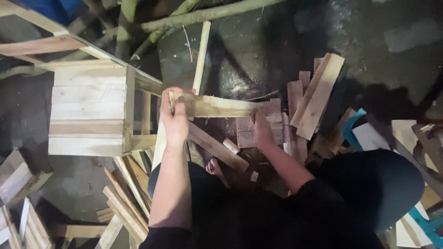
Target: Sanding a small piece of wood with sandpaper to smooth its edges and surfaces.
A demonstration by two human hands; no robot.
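Head view: left grip (174, 117) clenched around the end of a wooden slat (217, 107) at frame centre; right grip (262, 131) grasps its other end above stacked offcuts (251, 131).

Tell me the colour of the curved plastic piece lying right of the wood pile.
The curved plastic piece is teal blue, seen best in the head view, beside pale wooden offcuts.

Both forearms reach forward, bare below dark sleeves. The left hand (174, 116) curls its fingers over the left end of the plank (217, 106), thumb on top; the right hand (262, 131) lies under its right end, fingers hidden
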